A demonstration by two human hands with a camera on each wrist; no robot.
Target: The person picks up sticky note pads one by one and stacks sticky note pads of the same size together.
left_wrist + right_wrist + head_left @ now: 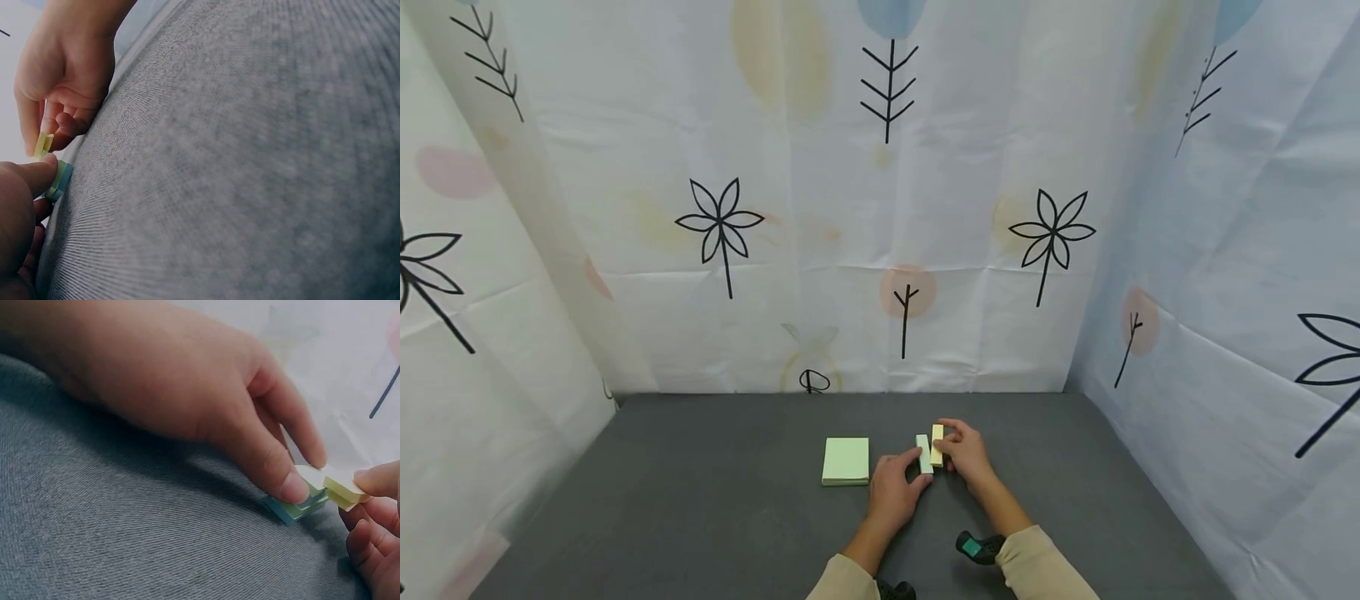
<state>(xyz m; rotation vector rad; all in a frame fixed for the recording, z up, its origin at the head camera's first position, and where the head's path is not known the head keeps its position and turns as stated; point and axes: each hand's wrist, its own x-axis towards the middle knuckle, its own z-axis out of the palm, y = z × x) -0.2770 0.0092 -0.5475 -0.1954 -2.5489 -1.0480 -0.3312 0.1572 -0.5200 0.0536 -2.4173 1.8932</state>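
My left hand holds a narrow pale green sticky-note pad by its ends, between thumb and fingers. A blue layer shows under the green in the right wrist view. Just right of it, my right hand pinches a narrow yellow sticky-note pad. In the right wrist view the yellow pad is right beside the green one; whether they touch, I cannot tell. Left of both hands, a square light green sticky-note pad lies flat on the table.
The dark grey cloth-covered table stretches out on both sides of the hands. White patterned curtains stand behind it and at both sides. Black wrist straps sit at the sleeve ends.
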